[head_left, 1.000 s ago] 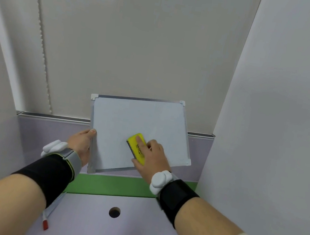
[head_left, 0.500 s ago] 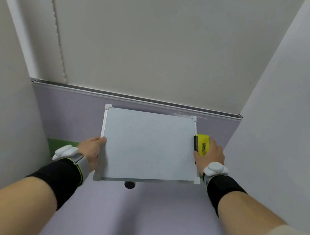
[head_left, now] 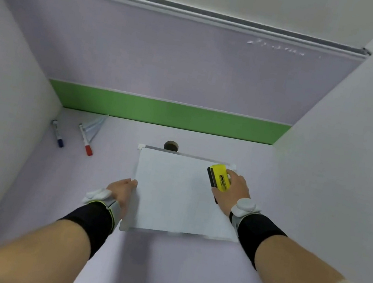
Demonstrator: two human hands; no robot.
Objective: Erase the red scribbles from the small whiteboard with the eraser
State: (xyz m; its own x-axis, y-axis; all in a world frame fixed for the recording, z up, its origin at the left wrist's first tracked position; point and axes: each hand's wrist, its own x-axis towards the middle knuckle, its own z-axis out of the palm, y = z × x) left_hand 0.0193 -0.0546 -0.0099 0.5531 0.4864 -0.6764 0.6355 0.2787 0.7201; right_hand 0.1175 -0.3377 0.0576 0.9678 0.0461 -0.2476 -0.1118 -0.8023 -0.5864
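Note:
The small whiteboard (head_left: 171,195) lies on the lilac desk in the middle of the head view, its surface plain white with no red marks that I can see. My left hand (head_left: 122,191) grips its left edge. My right hand (head_left: 234,191) holds the yellow eraser (head_left: 220,177) with its black felt side, at the board's upper right corner. Whether the felt touches the board I cannot tell.
A blue marker (head_left: 57,133) and a red marker (head_left: 85,140) lie at the far left, next to a clear plastic sleeve (head_left: 95,126). A round cable hole (head_left: 171,145) sits just behind the board. White partition walls (head_left: 0,110) close both sides; a green strip (head_left: 168,113) runs along the back.
The camera tilted down, bringing the markers into view. The board went from tilted up to flat on the desk. The eraser moved from the board's middle to its right edge, then the upper right corner.

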